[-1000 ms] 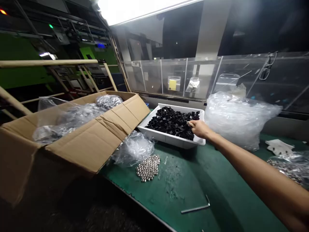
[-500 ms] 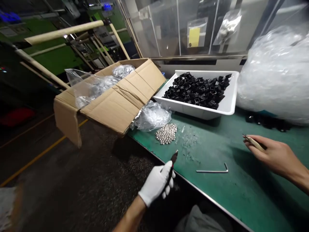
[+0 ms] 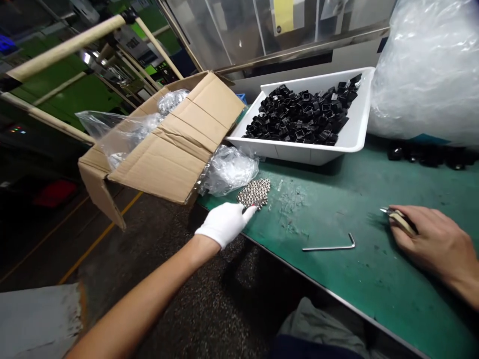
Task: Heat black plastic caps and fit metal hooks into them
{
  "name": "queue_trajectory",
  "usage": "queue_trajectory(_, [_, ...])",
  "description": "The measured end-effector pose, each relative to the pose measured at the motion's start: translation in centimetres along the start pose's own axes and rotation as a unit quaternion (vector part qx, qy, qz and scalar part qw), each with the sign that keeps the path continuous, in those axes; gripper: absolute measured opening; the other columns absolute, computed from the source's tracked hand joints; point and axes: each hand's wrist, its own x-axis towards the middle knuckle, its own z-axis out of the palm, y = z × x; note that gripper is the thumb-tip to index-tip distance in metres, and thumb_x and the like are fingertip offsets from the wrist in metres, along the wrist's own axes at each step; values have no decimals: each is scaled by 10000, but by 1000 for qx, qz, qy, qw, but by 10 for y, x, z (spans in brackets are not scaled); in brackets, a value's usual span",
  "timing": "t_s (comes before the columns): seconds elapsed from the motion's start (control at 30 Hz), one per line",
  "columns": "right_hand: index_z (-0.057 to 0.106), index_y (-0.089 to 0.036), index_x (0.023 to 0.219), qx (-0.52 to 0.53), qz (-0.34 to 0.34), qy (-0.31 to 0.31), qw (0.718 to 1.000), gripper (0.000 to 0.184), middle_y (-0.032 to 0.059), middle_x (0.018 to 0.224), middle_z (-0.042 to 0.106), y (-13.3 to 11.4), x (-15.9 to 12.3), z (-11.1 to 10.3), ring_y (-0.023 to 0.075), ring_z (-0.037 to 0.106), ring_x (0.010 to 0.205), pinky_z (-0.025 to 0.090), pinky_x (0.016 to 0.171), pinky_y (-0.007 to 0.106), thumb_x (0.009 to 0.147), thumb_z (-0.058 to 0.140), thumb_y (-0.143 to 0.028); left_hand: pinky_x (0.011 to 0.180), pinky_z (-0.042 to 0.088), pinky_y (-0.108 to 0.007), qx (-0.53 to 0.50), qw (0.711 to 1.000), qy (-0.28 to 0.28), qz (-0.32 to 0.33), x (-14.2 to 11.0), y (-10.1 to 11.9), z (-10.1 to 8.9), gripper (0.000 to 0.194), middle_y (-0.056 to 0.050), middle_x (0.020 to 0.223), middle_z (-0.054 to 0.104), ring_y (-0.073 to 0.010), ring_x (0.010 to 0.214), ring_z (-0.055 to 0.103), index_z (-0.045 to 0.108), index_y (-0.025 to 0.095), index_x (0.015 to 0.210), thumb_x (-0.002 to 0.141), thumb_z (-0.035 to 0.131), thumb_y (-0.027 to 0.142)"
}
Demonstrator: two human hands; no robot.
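My left hand point(image 3: 223, 223), in a white glove, is at the near edge of a pile of small shiny metal nut-like pieces point(image 3: 258, 188). It is closed around a slim dark tool with a red mark point(image 3: 255, 205), mostly hidden by the glove; its end reaches over the pile. My bare right hand point(image 3: 434, 238) rests low over the bench at the right, closed on cream-handled nippers point(image 3: 401, 222), whose metal tips point left. Between the hands, an L-shaped hex key point(image 3: 329, 248) lies on the green bench top point(image 3: 359, 194).
A white tray point(image 3: 299, 151) of black square plastic parts stands at the back. Left of it are an open cardboard box point(image 3: 168, 149) with plastic bags and a clear bag point(image 3: 230, 169). A big bag point(image 3: 422, 75) and black pieces point(image 3: 422, 153) are at the right.
My left hand has moved forward and left from the bench edge, bringing the dark tool to the metal pieces. My right hand keeps the nippers, turned slightly. The view has shifted.
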Motion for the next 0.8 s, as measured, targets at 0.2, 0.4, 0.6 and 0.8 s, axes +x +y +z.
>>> queue_trajectory(0.2, [629,-202,1186,-7,-2,10,1000,327,94,1145,693,1,0,0,297,630,1046,448,913,377,921,508,-351,757,488,-380,115,993,11,21,26,18,-28,697,-188,835,731,-319,831,716,751,110,944,965,315,654])
queue_trajectory(0.4, [655,-223,1146,-11,-2,33,999,340,64,1098,702,6,-1,7,295,639,986,454,844,388,897,489,-384,670,492,-386,166,984,35,50,41,29,-33,625,-162,767,723,-337,758,720,752,143,896,955,372,636])
queue_trajectory(0.6, [654,-226,1149,-15,-3,34,999,338,53,1098,698,7,1,6,284,637,971,452,841,381,903,487,-388,685,490,-405,188,978,60,68,45,33,-34,582,-167,805,718,-348,790,707,746,137,895,936,445,634])
queue_trajectory(0.8, [648,-230,1131,-20,-3,33,999,320,58,1088,698,5,2,5,282,630,974,450,827,381,909,481,-388,756,472,-435,203,970,102,84,43,35,-34,539,-185,900,687,-359,881,658,713,110,960,918,515,610])
